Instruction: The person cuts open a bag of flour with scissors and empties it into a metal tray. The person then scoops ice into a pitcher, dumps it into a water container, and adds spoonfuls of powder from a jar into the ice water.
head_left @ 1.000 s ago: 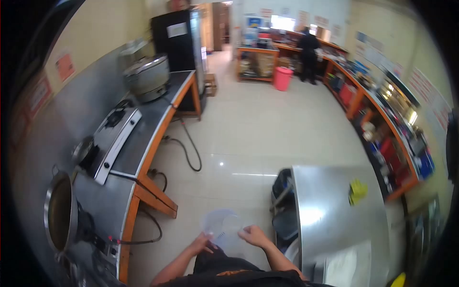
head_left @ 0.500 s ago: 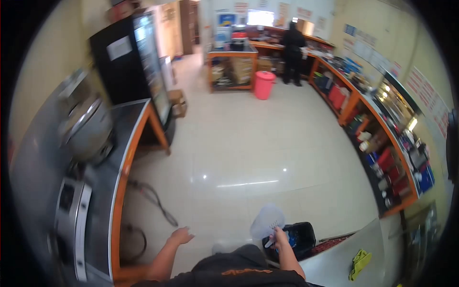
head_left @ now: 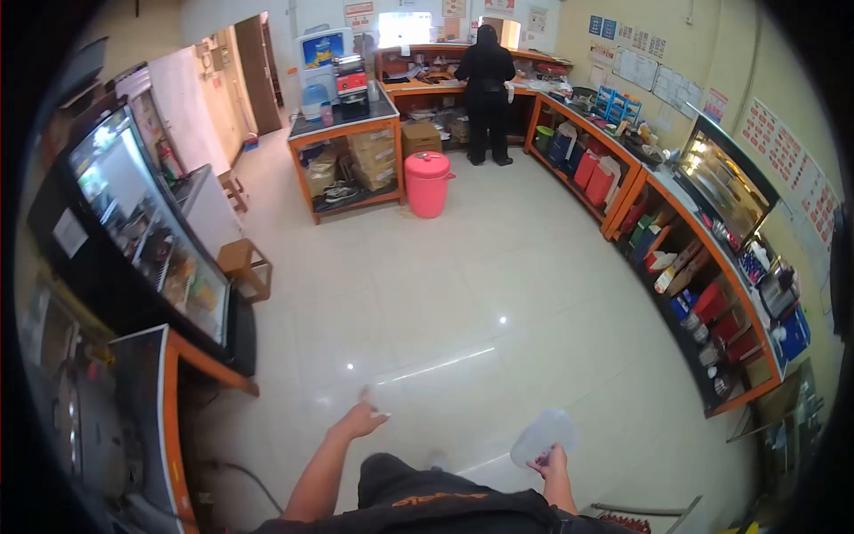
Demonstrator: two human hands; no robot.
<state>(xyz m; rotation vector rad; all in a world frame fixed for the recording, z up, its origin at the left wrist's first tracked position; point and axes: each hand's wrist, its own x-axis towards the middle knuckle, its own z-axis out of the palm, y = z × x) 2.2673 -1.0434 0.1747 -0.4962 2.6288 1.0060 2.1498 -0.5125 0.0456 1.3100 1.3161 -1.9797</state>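
Observation:
My right hand (head_left: 550, 461) is closed round the edge of a rounded, translucent whitish plastic piece (head_left: 544, 434), held out over the floor. Its exact kind I cannot make out. Out in front of my body to the left, my left hand (head_left: 362, 418) has its fingers stretched apart and nothing in it. Pale floor tiles lie beneath both hands.
A glass-door fridge (head_left: 147, 236) and an orange-edged metal table (head_left: 169, 400) line the left. Ahead are a wooden stool (head_left: 246, 265), a pink lidded bin (head_left: 427, 187) and a person in black (head_left: 486, 93) at the back counter. Orange-framed shelving (head_left: 658, 200) runs along the right.
My view has moved forward into the room, so the fridge, bin and person look nearer. The black bin and yellow-green cloth by my right hand have left view. The plastic piece stays in that hand.

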